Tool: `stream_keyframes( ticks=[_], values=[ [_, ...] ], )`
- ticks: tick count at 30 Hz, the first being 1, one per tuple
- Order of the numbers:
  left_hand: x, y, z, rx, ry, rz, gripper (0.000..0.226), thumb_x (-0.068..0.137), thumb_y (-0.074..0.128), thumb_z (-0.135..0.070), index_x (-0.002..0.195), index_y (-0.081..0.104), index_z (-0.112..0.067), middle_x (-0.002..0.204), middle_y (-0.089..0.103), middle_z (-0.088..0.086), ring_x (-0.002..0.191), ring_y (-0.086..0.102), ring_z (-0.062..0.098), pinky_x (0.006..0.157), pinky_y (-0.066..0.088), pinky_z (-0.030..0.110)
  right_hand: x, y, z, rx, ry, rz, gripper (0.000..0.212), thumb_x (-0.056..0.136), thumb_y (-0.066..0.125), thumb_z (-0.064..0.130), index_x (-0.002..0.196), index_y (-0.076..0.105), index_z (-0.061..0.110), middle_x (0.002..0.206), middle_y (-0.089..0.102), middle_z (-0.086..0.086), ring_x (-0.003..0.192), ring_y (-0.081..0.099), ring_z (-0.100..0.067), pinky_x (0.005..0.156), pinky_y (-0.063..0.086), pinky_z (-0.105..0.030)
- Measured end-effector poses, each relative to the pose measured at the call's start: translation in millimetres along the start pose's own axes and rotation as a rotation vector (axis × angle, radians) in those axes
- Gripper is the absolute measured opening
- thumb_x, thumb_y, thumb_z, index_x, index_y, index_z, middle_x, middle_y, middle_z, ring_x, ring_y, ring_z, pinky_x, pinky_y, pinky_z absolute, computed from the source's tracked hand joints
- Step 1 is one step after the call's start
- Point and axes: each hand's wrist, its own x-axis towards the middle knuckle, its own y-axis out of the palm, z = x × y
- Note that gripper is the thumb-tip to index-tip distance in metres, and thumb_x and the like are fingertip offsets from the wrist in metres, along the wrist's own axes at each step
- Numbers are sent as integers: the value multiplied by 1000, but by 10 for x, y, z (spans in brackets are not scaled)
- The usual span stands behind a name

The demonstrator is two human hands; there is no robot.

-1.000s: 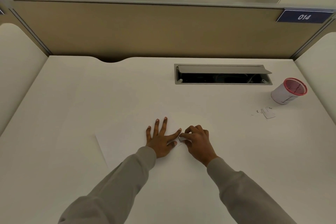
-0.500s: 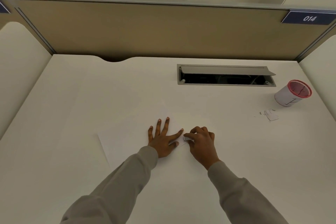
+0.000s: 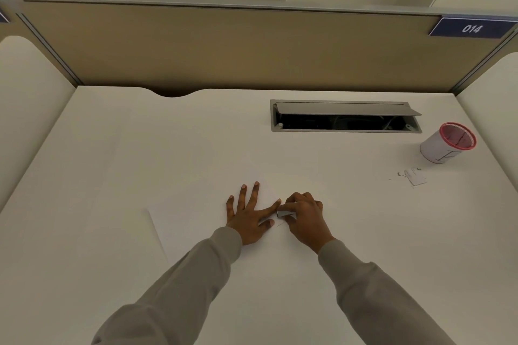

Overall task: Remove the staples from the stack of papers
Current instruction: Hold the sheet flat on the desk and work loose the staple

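The stack of papers (image 3: 193,221) lies flat on the white counter (image 3: 112,165), nearer the person than the cable hatch (image 3: 345,116) and to its left; the sheets are almost the same white as the surface, so only their left edge shows clearly. The left hand (image 3: 248,217) rests palm down on the stack, well in front of the hatch's left end, its fingers straight and spread and its thumb reaching out to the right. Just beside that thumb, the right hand (image 3: 304,218) has its fingers curled round a small grey tool (image 3: 286,214), pinching it with the tip set down against the paper. The staple itself is too small to make out. Both forearms wear grey sleeves (image 3: 182,283). To the right of the hatch's right end, a white cup with a red rim (image 3: 447,143) stands on the counter, and just in front of it lie a few small scraps (image 3: 414,176) of paper and metal. Behind the hatch rises a tan partition (image 3: 224,47), with a blue label (image 3: 472,28) reading 014 at its upper right.
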Motion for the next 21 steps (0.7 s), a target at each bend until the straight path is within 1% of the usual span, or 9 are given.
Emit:
stream_keyframes(
  ticks=[5,7,9,11,13,15,21],
  values=[
    [-6,-24,-12,-9,-1,13,55,101,32,-59,146,0,-66,161,-33,-3,146,-35,31,116,-15,59,71,-77,-66,95,-47,89,18,82,76,20,94,76,34,92,60,13,93,49,-13,87,37,-37],
    [-5,-20,-21,-5,-1,14,55,101,31,-60,145,0,-67,162,-33,-3,146,-35,31,116,-15,59,72,-97,-95,147,-69,128,20,81,77,19,94,77,34,92,61,14,93,50,-13,88,41,-39],
    [-9,-26,-16,-11,-1,8,54,100,29,-64,145,1,-67,162,-33,-3,146,-35,31,116,-16,59,52,-95,-84,174,-107,162,24,80,77,18,97,76,35,93,61,15,92,50,-11,87,42,-37],
    [-2,-24,-13,-13,2,8,54,100,30,-64,145,1,-67,162,-33,-3,146,-35,31,116,-17,58,17,-77,-59,135,-86,118,27,82,75,16,100,75,37,94,60,15,93,50,-12,85,37,-35],
    [-2,-22,-17,-1,3,11,54,101,30,-61,145,-1,-67,161,-34,-3,146,-36,31,115,-17,59,-14,-69,-54,36,-20,26,27,84,72,15,101,75,36,94,59,13,95,50,-13,83,30,-32],
    [-9,-29,-13,3,3,13,55,101,30,-60,145,-1,-67,161,-35,-3,146,-36,32,115,-16,59,-34,-69,-42,-20,30,-10,26,84,70,14,100,76,34,94,60,11,96,50,-15,82,27,-32],
    [-17,-32,-17,-11,1,11,55,101,30,-60,145,-1,-66,161,-34,-4,146,-35,31,116,-16,59,2,-43,40,-35,11,43,24,87,68,19,101,75,37,95,60,11,98,50,-16,81,29,-33]
  ],
)
